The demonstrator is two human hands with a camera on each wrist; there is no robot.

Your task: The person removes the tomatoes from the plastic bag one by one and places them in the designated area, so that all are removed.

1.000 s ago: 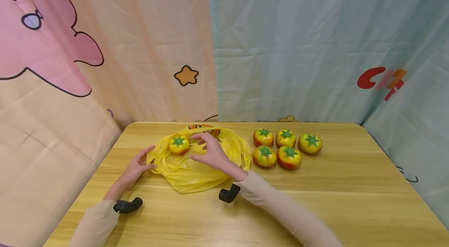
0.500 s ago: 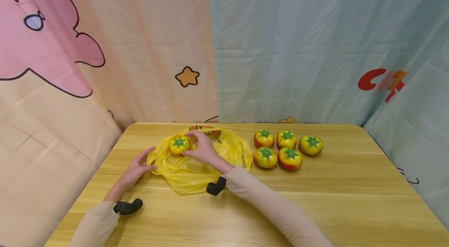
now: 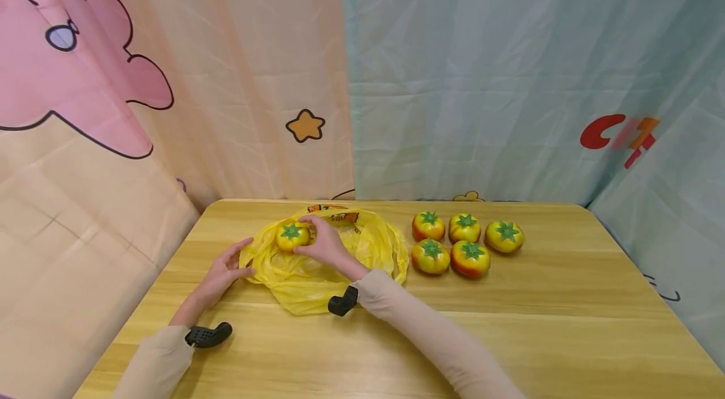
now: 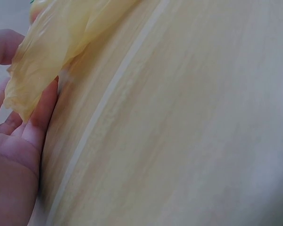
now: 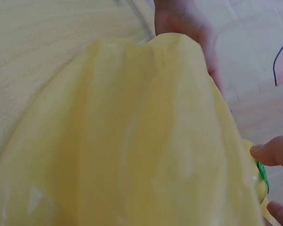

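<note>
A yellow plastic bag (image 3: 334, 289) lies spread and crumpled on the table. A yellow-orange tomato (image 3: 291, 236) with a green star-shaped calyx sits at its left part. My right hand (image 3: 328, 245) pinches this tomato from its right side, thumb in front and forefinger behind. In the right wrist view, bag plastic (image 5: 132, 136) covers much of the picture, and part of the tomato (image 5: 255, 174) shows beside the fingers. My left hand (image 3: 221, 270) holds the bag's left edge, thumb and fingers spread around it. The left wrist view has the bag's edge (image 4: 47, 56) between them.
Several more tomatoes (image 3: 470, 258) stand in two rows to the right of the bag, on the wooden table (image 3: 544, 330). Printed cloth (image 3: 453, 84) hangs behind the table and along its sides. Each wrist wears a black camera mount (image 3: 208, 335).
My right hand has moved left over the bag and closed its fingers on the tomato there. The left hand has stayed at the bag's edge. The head view has shifted slightly.
</note>
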